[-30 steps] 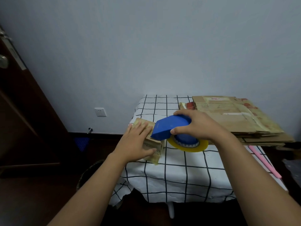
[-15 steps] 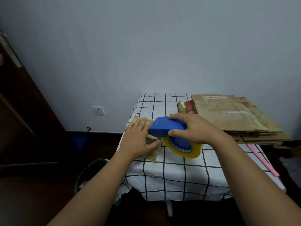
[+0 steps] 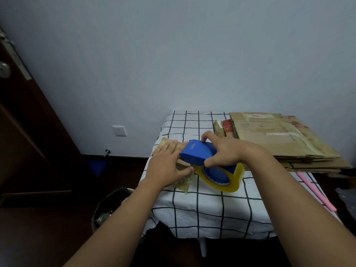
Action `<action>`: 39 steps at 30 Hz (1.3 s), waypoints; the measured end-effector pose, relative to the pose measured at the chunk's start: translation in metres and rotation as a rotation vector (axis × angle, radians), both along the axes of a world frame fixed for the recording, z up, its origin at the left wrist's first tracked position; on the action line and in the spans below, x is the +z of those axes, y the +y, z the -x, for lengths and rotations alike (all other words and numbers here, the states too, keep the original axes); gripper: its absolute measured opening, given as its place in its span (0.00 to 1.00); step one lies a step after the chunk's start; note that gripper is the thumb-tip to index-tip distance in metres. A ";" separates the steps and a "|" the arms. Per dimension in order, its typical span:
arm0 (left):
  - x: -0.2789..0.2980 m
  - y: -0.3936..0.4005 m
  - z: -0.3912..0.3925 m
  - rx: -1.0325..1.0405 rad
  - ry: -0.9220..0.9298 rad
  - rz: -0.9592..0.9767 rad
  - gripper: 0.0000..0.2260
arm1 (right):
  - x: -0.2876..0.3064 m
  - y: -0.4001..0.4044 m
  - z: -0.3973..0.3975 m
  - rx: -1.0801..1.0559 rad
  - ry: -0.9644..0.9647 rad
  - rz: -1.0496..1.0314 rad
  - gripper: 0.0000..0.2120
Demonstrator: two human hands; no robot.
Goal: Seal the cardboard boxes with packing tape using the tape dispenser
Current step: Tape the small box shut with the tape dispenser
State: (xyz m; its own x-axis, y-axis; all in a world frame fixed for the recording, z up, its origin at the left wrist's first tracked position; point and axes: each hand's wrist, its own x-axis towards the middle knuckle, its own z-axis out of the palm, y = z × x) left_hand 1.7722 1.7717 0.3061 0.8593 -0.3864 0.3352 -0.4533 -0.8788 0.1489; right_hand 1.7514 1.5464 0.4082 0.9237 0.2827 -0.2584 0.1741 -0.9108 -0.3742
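Left hand [image 3: 165, 166] presses flat, fingers straight, on small cardboard box [image 3: 182, 164]. Right hand [image 3: 225, 151] fingers grip blue tape dispenser [image 3: 198, 154] at box's 3 o'clock.

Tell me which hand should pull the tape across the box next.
The right hand: it already grips the tape dispenser at the small box. The left hand lies flat on the box, steadying it.
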 end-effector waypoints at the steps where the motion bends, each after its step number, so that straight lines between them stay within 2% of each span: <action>1: 0.000 0.000 0.000 0.000 0.001 -0.005 0.39 | -0.001 0.003 0.000 -0.005 -0.003 0.017 0.32; 6: 0.001 0.000 0.001 0.000 -0.010 -0.031 0.37 | -0.007 0.008 0.001 -0.035 -0.133 0.058 0.37; 11: 0.002 0.003 0.000 -0.004 0.016 -0.088 0.36 | -0.008 -0.004 0.004 -0.042 -0.173 -0.009 0.38; 15: 0.003 0.003 0.001 -0.023 0.028 -0.120 0.36 | -0.009 -0.010 0.009 -0.042 -0.184 -0.022 0.42; 24: 0.007 0.006 -0.001 0.004 0.076 -0.150 0.38 | -0.023 -0.027 0.029 -0.085 -0.197 -0.087 0.36; 34: 0.010 0.004 -0.003 0.000 0.115 -0.184 0.36 | -0.031 -0.055 0.052 -0.124 -0.139 -0.113 0.38; 39: 0.017 0.003 -0.001 -0.070 0.191 -0.238 0.34 | -0.036 -0.050 0.048 -0.111 -0.132 -0.076 0.38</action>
